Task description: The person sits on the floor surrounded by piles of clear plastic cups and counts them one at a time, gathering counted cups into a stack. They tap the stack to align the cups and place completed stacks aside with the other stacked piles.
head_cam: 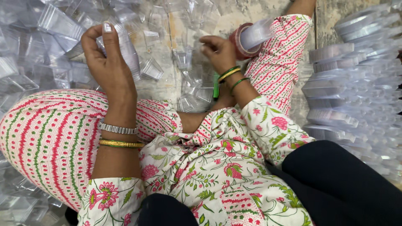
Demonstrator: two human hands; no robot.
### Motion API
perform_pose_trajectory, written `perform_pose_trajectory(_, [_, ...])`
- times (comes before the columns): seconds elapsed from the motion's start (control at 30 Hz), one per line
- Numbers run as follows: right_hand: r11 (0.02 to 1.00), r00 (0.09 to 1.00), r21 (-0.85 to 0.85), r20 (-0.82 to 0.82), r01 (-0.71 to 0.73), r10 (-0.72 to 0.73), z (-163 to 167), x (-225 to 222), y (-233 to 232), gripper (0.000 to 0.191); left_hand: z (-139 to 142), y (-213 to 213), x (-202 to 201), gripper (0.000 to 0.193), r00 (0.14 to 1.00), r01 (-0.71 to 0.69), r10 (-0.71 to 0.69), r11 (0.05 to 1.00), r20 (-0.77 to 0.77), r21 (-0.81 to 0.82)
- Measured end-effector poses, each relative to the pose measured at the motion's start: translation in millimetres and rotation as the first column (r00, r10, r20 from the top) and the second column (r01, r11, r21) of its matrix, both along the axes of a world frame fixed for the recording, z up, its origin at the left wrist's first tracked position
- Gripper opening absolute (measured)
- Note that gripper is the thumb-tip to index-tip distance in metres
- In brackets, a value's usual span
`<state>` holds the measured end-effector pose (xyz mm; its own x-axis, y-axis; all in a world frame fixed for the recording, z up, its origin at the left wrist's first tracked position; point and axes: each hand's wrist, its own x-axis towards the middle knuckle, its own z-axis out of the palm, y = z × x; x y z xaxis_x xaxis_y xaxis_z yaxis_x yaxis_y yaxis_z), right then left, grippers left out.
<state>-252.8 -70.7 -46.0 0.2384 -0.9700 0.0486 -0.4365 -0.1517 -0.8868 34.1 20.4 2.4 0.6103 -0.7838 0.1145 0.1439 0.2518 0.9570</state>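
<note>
A wide heap of clear, thin-walled plastic tubs covers the stone floor at the upper left and runs down the left edge; the tubs lie tipped at all angles, and those whose insides show hold nothing. Along the right edge stand rows of nested clear plastic tubs with ribbed rims, packed one inside the next and leaning over one another. Between the person's knees, just beyond the patterned pink-and-green trouser legs, a smaller scatter of small clear square plastic cups lies loose on the floor, some upright, some on their sides, none with anything in them.

The left hand is raised over the heap, its fingers curled around a short stack of clear plastic cups, with the thumb pressed on the near side. The right hand is closed around a red-brown roll of adhesive tape, which is well above the loose cups; a clear plastic cup lies against the roll on its far side, though whether the fingers grip it too cannot be told. A slim bright green marker lies just below the right wrist.
</note>
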Motion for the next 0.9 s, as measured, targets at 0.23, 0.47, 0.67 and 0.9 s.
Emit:
perform_pose_trajectory(0.23, [0.971,0.945,-0.15,-0.297,-0.186,0.136,23.0,38.7,9.4,0.032,2.8,0.8,-1.1,0.019,0.999,0.003,-0.006,0.995,0.036,0.104])
perform_pose_trajectory(0.47, [0.991,0.962,-0.094,-0.266,-0.098,0.07,18.7,30.8,-2.1,0.018,2.3,1.0,-3.2,0.018,0.997,-0.002,-0.014,0.979,0.077,0.204])
perform_pose_trajectory(0.67, [0.97,0.918,0.074,-0.313,-0.233,0.244,5.7,22.7,-7.5,0.025,7.5,2.0,-5.6,0.026,0.972,0.225,-0.234,0.883,-0.029,0.412])
perform_pose_trajectory(0.9, [0.909,0.928,0.361,0.366,-0.208,0.067,40.2,20.2,11.9,0.018,21.5,12.2,-18.8,0.049,0.752,0.437,-0.641,0.661,0.156,0.61])
